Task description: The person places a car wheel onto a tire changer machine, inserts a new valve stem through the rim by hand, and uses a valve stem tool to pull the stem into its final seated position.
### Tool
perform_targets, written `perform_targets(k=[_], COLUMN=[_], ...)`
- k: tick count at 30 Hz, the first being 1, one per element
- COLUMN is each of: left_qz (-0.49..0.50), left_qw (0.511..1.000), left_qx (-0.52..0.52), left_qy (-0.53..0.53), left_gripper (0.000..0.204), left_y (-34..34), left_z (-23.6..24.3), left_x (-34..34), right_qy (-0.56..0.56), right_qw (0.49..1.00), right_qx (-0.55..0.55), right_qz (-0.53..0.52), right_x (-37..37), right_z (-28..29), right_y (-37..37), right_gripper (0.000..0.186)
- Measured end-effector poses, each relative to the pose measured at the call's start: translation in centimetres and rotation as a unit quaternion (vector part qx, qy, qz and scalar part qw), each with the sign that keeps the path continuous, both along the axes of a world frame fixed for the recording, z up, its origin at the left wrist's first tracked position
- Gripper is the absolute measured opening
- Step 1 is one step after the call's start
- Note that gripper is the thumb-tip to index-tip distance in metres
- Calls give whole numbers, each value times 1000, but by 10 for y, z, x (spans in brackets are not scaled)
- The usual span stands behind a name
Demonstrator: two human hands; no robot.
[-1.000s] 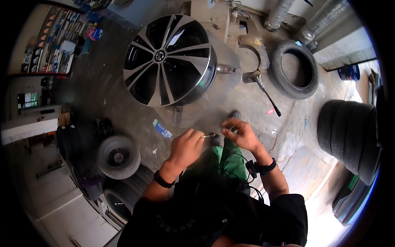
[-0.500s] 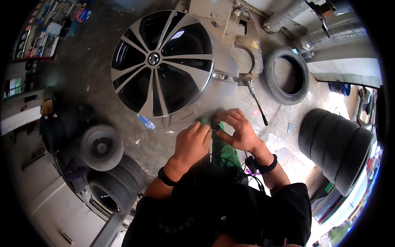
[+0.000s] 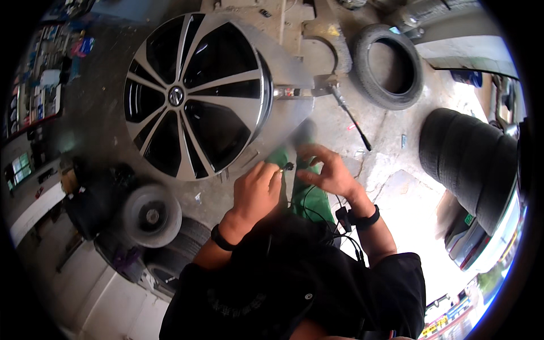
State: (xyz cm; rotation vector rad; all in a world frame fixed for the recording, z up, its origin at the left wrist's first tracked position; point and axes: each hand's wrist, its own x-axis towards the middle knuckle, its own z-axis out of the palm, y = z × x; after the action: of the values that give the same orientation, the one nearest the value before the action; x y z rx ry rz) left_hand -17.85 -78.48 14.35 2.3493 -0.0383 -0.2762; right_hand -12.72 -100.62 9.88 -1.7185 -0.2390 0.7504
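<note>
Grey concrete floor (image 3: 391,122) below; the left hand (image 3: 255,190) pinches a small brass-coloured, black-ended piece (image 3: 288,166), best held steady; the right hand (image 3: 330,171), fingers parted, grip seemingly empty, hovers beside.

Concrete floor (image 3: 385,126) under a loose tire (image 3: 361,72)

I pinch a small valve stem (image 3: 288,166) in my left hand (image 3: 254,190), its brass-coloured end within my grip, its dark end jutting rightward and slightly away from me.
</note>
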Motion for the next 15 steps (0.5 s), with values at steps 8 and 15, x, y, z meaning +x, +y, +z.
perform_targets(k=[8,15], left_qz=[49,48], left_qw=[997,995], left_qx=[51,90], left_qy=[-2,10], left_gripper=[10,13], left_y=[11,26], left_z=[9,-4], left_x=[-6,-11], right_qy=[302,312], right_qw=[939,938], right_qx=[163,152], right_qz=[15,17], right_x=[12,7], right_z=[-33,-46], right_y=[20,41], right_gripper=[32,31])
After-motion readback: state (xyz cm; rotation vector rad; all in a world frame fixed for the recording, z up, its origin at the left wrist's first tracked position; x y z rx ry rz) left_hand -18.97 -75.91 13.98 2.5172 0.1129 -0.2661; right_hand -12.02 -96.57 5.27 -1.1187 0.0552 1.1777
